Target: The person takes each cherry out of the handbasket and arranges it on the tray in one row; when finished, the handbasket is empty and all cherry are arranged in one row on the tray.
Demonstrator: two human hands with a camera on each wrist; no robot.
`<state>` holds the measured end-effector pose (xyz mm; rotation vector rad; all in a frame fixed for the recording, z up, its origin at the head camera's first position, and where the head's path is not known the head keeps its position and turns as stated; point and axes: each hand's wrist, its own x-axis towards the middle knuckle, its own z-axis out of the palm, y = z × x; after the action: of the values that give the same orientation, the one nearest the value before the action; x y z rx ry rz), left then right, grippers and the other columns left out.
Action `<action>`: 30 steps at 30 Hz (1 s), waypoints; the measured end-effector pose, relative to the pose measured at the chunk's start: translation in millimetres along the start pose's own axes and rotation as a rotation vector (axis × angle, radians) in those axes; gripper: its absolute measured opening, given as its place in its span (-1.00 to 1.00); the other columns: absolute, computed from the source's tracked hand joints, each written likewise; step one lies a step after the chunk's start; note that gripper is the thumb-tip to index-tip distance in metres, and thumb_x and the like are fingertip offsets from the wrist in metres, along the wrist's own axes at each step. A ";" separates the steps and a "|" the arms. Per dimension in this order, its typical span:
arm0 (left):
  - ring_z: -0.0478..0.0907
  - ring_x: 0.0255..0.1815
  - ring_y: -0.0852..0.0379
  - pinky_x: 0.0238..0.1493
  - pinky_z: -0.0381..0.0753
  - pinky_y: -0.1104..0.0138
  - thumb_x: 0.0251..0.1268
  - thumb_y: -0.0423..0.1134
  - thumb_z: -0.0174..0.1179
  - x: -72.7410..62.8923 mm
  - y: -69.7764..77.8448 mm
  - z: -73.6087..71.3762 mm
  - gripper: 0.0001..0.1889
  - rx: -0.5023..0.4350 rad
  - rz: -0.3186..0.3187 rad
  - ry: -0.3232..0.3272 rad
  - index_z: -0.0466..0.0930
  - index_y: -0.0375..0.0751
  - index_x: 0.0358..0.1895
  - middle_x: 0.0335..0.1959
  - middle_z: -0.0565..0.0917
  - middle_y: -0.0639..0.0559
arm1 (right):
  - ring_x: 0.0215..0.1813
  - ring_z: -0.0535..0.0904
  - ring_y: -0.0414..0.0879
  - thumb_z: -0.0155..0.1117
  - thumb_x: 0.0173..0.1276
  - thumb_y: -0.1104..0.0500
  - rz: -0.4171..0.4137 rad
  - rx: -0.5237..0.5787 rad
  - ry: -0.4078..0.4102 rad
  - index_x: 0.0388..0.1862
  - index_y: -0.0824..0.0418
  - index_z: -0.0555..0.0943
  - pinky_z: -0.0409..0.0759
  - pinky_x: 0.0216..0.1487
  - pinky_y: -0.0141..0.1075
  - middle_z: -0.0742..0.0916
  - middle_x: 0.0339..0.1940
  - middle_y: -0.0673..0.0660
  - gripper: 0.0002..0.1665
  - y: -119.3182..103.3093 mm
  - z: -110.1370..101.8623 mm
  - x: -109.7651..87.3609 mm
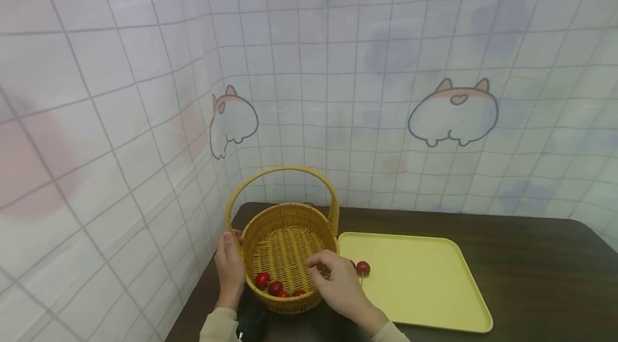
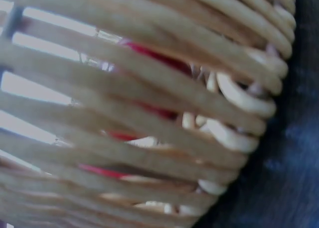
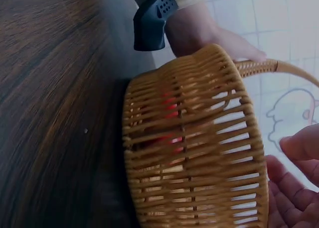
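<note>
A yellow wicker basket (image 1: 289, 213) with a tall hoop handle stands on the dark table. Several red cherries (image 1: 276, 288) lie inside at its near side; through gaps in the weave, red also shows in the left wrist view. My left hand (image 1: 229, 267) holds the basket's left side by the foot of the handle. Over the right rim is my right hand (image 1: 340, 285), its fingers bent, with a gap between thumb and forefinger (image 3: 283, 180) and no fruit visible there. Beside it, a cherry with a stem (image 1: 363, 268) lies on the yellow tray (image 1: 425, 283); another is partly hidden behind the hand.
The tray lies just right of the basket on the dark wood-grain table (image 1: 545, 272). A black device (image 3: 149, 26) is worn at the left wrist. Behind and to the left hangs a white gridded cloth (image 1: 333, 89) with cartoon animals.
</note>
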<state>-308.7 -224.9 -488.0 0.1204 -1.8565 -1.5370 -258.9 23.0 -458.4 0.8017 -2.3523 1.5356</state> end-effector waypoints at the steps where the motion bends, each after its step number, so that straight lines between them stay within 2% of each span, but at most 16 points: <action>1: 0.38 -0.17 0.03 -0.11 0.27 0.32 0.65 -0.02 -0.37 0.5 -2.2 0.0 -0.48 0.008 0.004 0.000 0.46 -0.43 -0.05 -0.23 0.51 -0.24 | -0.17 0.57 -0.20 0.27 0.37 0.27 -0.006 -0.034 -0.003 -0.16 0.02 0.68 0.59 -0.17 -0.31 0.72 -0.15 0.00 -0.84 0.1 2.1 1.1; 4: 0.38 -0.19 0.04 -0.12 0.27 0.32 0.65 -0.02 -0.37 1.5 -5.1 -0.6 -0.49 0.020 0.021 -0.002 0.46 -0.40 -0.07 -0.25 0.52 -0.21 | -0.16 0.60 -0.15 0.28 0.35 0.25 -0.017 -0.119 -0.043 -0.15 0.03 0.69 0.59 -0.18 -0.29 0.73 -0.14 -0.01 -0.84 -1.0 7.2 5.3; 8: 0.38 -0.23 0.04 -0.16 0.28 0.33 0.65 -0.04 -0.37 1.8 -5.4 -1.5 -0.50 0.039 0.038 0.001 0.46 -0.40 -0.08 -0.27 0.52 -0.21 | -0.10 0.64 -0.06 0.30 0.34 0.16 -0.017 -0.252 -0.138 -0.09 0.06 0.70 0.58 -0.16 -0.25 0.72 -0.06 -0.04 -0.81 -4.9 13.2 13.8; 13: 0.37 -0.25 0.04 -0.18 0.28 0.36 0.66 -0.06 -0.37 2.0 -5.8 -1.6 -0.51 0.053 0.042 -0.004 0.45 -0.41 -0.08 -0.28 0.51 -0.21 | -0.23 0.59 -0.21 0.32 0.30 0.06 0.004 -0.382 -0.230 -0.07 0.01 0.72 0.51 -0.32 -0.32 0.72 -0.08 -0.05 -0.76 -7.6 22.4 25.2; 16: 0.37 -0.25 0.03 -0.18 0.27 0.35 0.66 -0.07 -0.38 2.4 -6.2 -0.8 -0.51 0.045 0.045 -0.004 0.45 -0.41 -0.08 -0.28 0.51 -0.22 | -0.30 0.55 -0.24 0.32 0.30 0.06 0.038 -0.413 -0.224 -0.08 0.01 0.73 0.47 -0.40 -0.33 0.72 -0.10 -0.03 -0.77 -7.4 29.6 30.3; 20: 0.38 -0.25 0.03 -0.18 0.27 0.35 0.65 -0.05 -0.36 2.0 -7.0 0.4 -0.52 0.056 0.044 0.001 0.46 -0.39 -0.08 -0.28 0.52 -0.21 | -0.20 0.62 -0.18 0.31 0.32 0.06 0.100 -0.433 -0.223 -0.09 0.00 0.73 0.53 -0.33 -0.27 0.74 -0.14 -0.08 -0.79 -6.0 36.5 35.5; 23: 0.38 -0.26 0.04 -0.19 0.28 0.35 0.65 -0.05 -0.34 1.6 -7.1 0.6 -0.53 0.062 0.046 0.007 0.46 -0.38 -0.08 -0.28 0.52 -0.20 | -0.14 0.63 -0.20 0.35 0.27 0.03 0.118 -0.446 -0.291 -0.09 -0.01 0.73 0.56 -0.22 -0.24 0.74 -0.19 -0.14 -0.77 -4.7 38.1 39.1; 30: 0.37 -0.26 0.06 -0.19 0.27 0.34 0.65 -0.05 -0.32 1.2 -6.9 -0.4 -0.55 0.072 0.049 0.018 0.47 -0.35 -0.08 -0.28 0.52 -0.17 | -0.26 0.59 -0.31 0.42 0.17 -0.03 0.152 -0.425 -0.458 -0.08 -0.04 0.74 0.55 -0.25 -0.28 0.73 -0.31 -0.17 -0.68 -5.2 39.1 45.0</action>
<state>-311.8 -227.8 -493.5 0.1212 -1.8876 -1.4317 -289.0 -28.1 -450.5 0.9579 -2.9813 0.8990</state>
